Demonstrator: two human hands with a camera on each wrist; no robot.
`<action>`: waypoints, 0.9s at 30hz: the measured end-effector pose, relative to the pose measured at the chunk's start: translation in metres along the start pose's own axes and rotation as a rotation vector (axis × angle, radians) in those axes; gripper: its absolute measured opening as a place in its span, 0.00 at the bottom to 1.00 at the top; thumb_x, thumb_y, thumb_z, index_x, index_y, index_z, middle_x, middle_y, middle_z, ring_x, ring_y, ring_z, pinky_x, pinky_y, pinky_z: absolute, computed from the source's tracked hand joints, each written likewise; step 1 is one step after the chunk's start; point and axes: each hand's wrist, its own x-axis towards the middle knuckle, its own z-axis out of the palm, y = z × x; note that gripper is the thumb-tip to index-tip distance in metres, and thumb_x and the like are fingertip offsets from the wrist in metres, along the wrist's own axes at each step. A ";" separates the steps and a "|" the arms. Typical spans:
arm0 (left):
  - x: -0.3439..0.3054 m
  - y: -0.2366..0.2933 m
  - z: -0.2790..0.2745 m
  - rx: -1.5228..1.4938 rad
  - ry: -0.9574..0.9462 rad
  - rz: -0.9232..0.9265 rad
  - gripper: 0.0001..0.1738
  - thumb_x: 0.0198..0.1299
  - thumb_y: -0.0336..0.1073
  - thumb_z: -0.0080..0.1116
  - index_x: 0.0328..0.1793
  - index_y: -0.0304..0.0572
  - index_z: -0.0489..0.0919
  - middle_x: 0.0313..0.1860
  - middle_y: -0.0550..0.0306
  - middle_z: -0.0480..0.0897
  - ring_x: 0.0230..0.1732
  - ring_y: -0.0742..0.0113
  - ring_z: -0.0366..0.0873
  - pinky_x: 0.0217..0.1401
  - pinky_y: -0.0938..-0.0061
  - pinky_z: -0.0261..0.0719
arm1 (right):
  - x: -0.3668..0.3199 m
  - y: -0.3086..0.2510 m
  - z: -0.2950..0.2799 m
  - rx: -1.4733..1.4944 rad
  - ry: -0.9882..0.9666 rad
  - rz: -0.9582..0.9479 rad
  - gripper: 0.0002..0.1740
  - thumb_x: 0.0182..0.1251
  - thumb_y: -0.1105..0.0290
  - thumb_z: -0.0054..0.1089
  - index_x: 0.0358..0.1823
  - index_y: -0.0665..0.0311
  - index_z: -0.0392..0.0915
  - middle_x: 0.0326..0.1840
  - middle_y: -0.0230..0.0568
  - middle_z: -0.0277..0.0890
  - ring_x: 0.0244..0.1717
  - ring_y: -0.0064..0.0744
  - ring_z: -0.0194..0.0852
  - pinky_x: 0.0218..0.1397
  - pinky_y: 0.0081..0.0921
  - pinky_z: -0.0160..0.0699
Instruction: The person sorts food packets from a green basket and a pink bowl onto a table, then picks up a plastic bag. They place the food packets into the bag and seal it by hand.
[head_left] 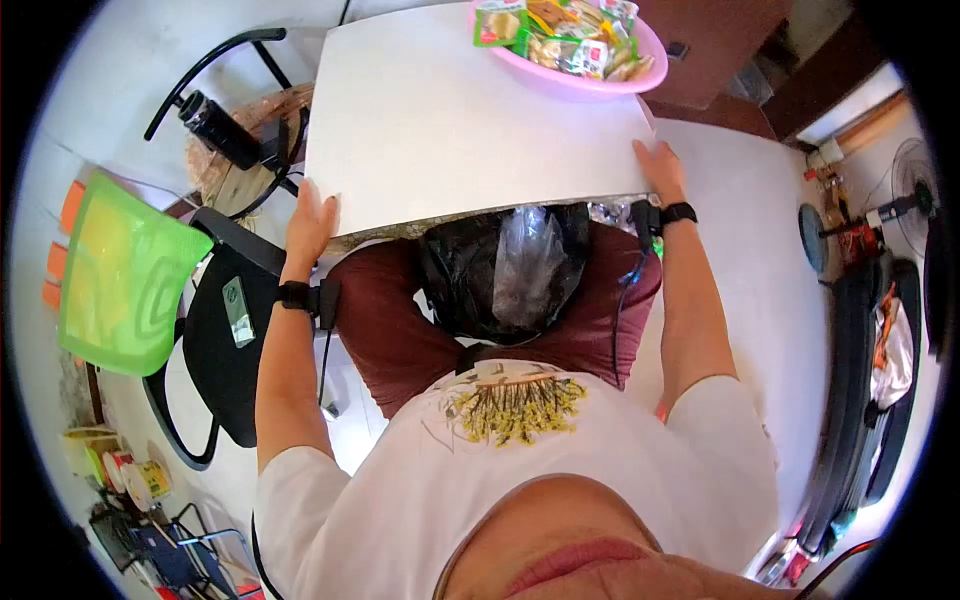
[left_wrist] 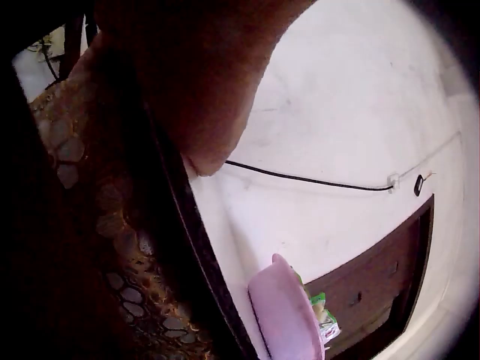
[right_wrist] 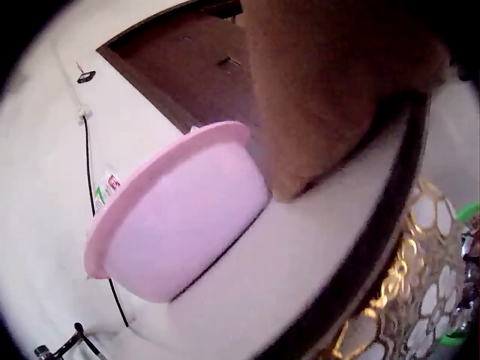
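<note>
The left hand [head_left: 311,222] grips the front left corner of a white tabletop [head_left: 450,120], its fingers along the side edge. At the front right corner the right hand [head_left: 661,172] holds the edge, part of its fingers hidden. On the far right of the tabletop sits a pink basin [head_left: 620,88] of small snack packets [head_left: 570,40]. The left wrist view has the left hand [left_wrist: 217,90] over the dark table edge [left_wrist: 196,232], with the basin [left_wrist: 283,311] beyond. In the right wrist view, the right hand [right_wrist: 322,97] lies close beside the basin [right_wrist: 187,206].
A black bag [head_left: 460,270] with clear plastic [head_left: 530,270] hangs between the knees, below the table's front edge. On the left stand a black chair [head_left: 225,370] with a phone-like object [head_left: 238,312], a green chair back [head_left: 130,280] and a black bottle [head_left: 220,130]. Fans stand far right.
</note>
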 end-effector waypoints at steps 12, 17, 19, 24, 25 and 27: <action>-0.003 -0.018 -0.003 -0.982 -0.261 -0.589 0.31 0.55 0.50 0.59 0.57 0.35 0.69 0.48 0.50 0.78 0.44 0.58 0.78 0.47 0.67 0.75 | -0.004 0.023 -0.017 0.816 -0.643 0.309 0.31 0.61 0.45 0.50 0.51 0.67 0.70 0.42 0.42 0.76 0.34 0.34 0.77 0.34 0.27 0.81; -0.026 0.001 -0.014 -1.608 -0.390 -0.721 0.29 0.60 0.44 0.53 0.62 0.33 0.63 0.55 0.46 0.72 0.55 0.57 0.72 0.54 0.61 0.73 | -0.001 0.052 0.000 1.249 -0.742 0.393 0.33 0.61 0.45 0.50 0.57 0.62 0.65 0.53 0.46 0.70 0.47 0.47 0.73 0.47 0.48 0.76; -0.026 0.001 -0.006 -1.643 -0.321 -0.701 0.28 0.62 0.42 0.51 0.63 0.34 0.62 0.56 0.46 0.72 0.56 0.57 0.71 0.55 0.59 0.72 | -0.008 0.063 0.006 1.562 -0.758 0.412 0.33 0.60 0.45 0.51 0.59 0.60 0.63 0.56 0.46 0.68 0.55 0.50 0.67 0.54 0.54 0.69; -0.019 -0.004 -0.002 -1.597 -0.310 -0.729 0.27 0.62 0.41 0.51 0.63 0.34 0.61 0.55 0.47 0.72 0.53 0.55 0.73 0.52 0.56 0.74 | -0.046 0.038 0.038 1.903 -0.474 0.360 0.28 0.59 0.52 0.54 0.58 0.58 0.66 0.58 0.44 0.67 0.60 0.46 0.60 0.60 0.51 0.60; -0.019 -0.007 -0.001 -1.575 -0.325 -0.727 0.27 0.62 0.41 0.51 0.63 0.34 0.61 0.55 0.47 0.73 0.53 0.55 0.73 0.52 0.56 0.75 | -0.047 0.035 0.045 1.883 -0.367 0.363 0.28 0.59 0.53 0.55 0.58 0.58 0.66 0.57 0.43 0.67 0.58 0.45 0.61 0.59 0.49 0.62; -0.020 0.002 -0.009 -1.544 -0.296 -0.739 0.27 0.61 0.41 0.51 0.62 0.34 0.62 0.54 0.47 0.73 0.52 0.55 0.74 0.50 0.55 0.76 | -0.045 0.034 0.048 1.937 -0.291 0.444 0.26 0.57 0.62 0.57 0.56 0.62 0.67 0.56 0.44 0.68 0.57 0.43 0.64 0.59 0.45 0.65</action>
